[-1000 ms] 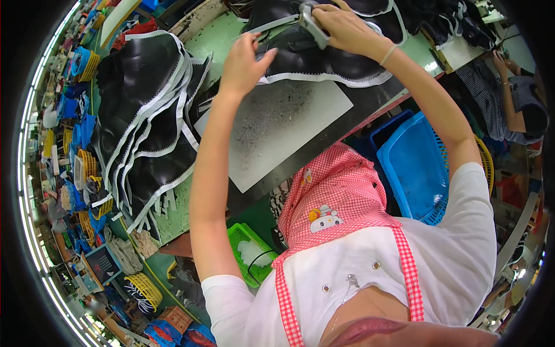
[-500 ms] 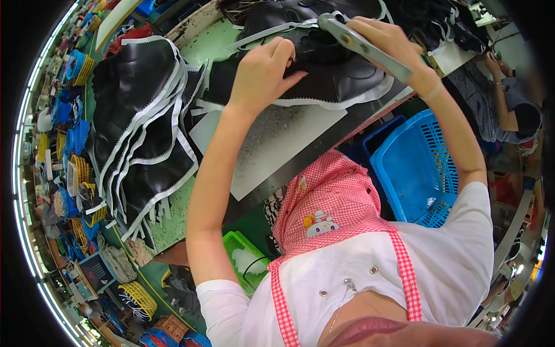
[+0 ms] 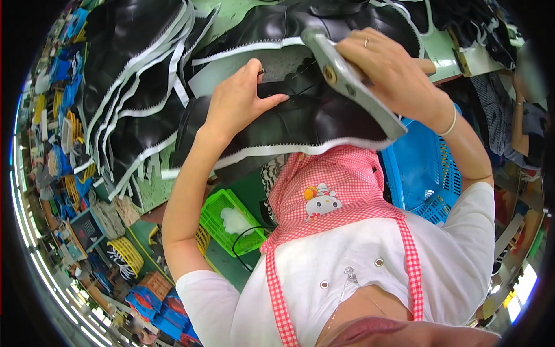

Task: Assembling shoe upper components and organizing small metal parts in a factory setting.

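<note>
A black leather piece (image 3: pixel 315 118) with a white zigzag-edged border lies in front of me, its near edge hanging over the table edge. My left hand (image 3: pixel 240 103) grips its far left part, fingers curled and thumb stretched along the top. My right hand (image 3: pixel 396 72) is wrapped around the wooden handle of a hammer (image 3: pixel 352 87). The hammer's long grey metal head slants over the right part of the leather piece. Beyond it lies another black leather piece (image 3: pixel 254 30) with a white edge. My left fingertips are partly hidden.
Overlapping black pieces with white edges (image 3: pixel 130 110) lie on the green table at left. A blue basket (image 3: pixel 425 168) stands below the table at right, a green basket (image 3: pixel 231 217) at lower left. Another person's arm (image 3: pixel 520 124) shows at far right.
The near leather piece has come toward me, away from the far piece, with my left hand on it. The hammer has moved with my right hand toward me.
</note>
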The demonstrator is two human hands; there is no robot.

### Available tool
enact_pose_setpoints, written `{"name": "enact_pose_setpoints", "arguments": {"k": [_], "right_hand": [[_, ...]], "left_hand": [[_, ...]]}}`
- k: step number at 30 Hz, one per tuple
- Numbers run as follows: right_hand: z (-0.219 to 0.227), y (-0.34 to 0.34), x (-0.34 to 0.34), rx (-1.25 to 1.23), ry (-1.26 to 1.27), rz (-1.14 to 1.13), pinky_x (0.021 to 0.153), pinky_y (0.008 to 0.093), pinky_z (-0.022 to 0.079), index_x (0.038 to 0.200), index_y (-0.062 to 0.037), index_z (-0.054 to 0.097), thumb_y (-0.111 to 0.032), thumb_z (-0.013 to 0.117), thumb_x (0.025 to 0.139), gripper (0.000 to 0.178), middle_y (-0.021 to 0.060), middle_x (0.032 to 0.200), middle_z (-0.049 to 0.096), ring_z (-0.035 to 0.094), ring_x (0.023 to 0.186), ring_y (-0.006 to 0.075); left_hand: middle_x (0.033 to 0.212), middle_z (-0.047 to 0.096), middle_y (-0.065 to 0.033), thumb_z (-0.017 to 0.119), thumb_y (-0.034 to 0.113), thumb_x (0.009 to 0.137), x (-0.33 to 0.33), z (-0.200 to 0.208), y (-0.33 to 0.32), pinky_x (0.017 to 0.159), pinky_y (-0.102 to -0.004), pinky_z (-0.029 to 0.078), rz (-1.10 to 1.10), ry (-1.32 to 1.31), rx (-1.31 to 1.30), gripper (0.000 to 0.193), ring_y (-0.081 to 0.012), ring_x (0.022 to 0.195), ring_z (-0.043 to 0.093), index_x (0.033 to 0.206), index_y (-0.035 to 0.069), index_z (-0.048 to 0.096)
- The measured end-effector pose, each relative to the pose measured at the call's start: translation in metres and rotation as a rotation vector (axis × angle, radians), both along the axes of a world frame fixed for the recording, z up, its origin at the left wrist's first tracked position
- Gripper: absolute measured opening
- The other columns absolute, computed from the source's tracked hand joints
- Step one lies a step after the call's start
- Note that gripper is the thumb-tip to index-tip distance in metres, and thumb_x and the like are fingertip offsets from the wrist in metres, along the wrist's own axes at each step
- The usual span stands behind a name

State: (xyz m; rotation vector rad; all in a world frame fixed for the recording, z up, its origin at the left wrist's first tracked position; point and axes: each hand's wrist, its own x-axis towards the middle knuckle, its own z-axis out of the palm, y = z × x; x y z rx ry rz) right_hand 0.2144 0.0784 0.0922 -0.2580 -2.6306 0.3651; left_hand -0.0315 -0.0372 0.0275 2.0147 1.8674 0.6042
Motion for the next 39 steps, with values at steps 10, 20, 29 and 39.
{"name": "enact_pose_setpoints", "arguments": {"k": [10, 20, 29, 39], "right_hand": [[-0.058, -0.007, -0.024, -0.124, -0.049, 0.02, 0.073, 0.0391, 0.044, 0.089, -0.0054, 0.055, -0.023, 0.07, 0.078, 0.025, 0.0124, 0.073, 0.055, 0.057, 0.076, 0.0314], [-0.064, -0.004, -0.028, -0.131, -0.109, -0.102, 0.08, 0.0395, 0.045, 0.091, -0.0035, 0.058, -0.012, 0.068, 0.076, 0.02, 0.0116, 0.074, 0.065, 0.063, 0.075, 0.031], [-0.038, 0.004, -0.018, 0.078, 0.033, -0.059, 0.088, 0.0376, 0.04, 0.101, -0.0021, 0.056, -0.018, 0.072, 0.078, 0.033, 0.012, 0.083, 0.062, 0.059, 0.083, 0.0312], [-0.032, -0.041, -0.008, -0.747, -0.456, -0.183, 0.066, 0.0332, 0.048, 0.118, -0.0013, 0.062, -0.007, 0.061, 0.087, 0.032, 0.0202, 0.107, 0.06, 0.058, 0.072, 0.0318]], "left_hand": [[0.095, 0.058, -0.0081, 0.065, -0.008, 0.064, 0.022, -0.023, -0.03, 0.077, -0.038, 0.048, -0.107, -0.09, 0.348, 0.025, -0.0294, 0.092, 0.056, 0.08, 0.004, 0.049], [0.096, 0.069, 0.0002, 0.065, -0.002, 0.064, 0.019, -0.032, -0.033, 0.072, -0.0345, 0.049, -0.147, -0.044, 0.459, 0.021, -0.0221, 0.093, 0.062, 0.076, 0.007, 0.051], [0.096, 0.069, 0.0027, 0.064, 0.006, 0.07, 0.022, -0.026, -0.032, 0.073, -0.032, 0.049, -0.155, 0.039, 0.465, 0.013, -0.0185, 0.093, 0.063, 0.076, 0.008, 0.053], [0.09, 0.067, 0.0005, 0.062, 0.005, 0.073, 0.019, -0.027, -0.03, 0.071, -0.0331, 0.047, -0.173, 0.004, 0.485, 0.012, -0.02, 0.087, 0.063, 0.081, 0.008, 0.055]]}}
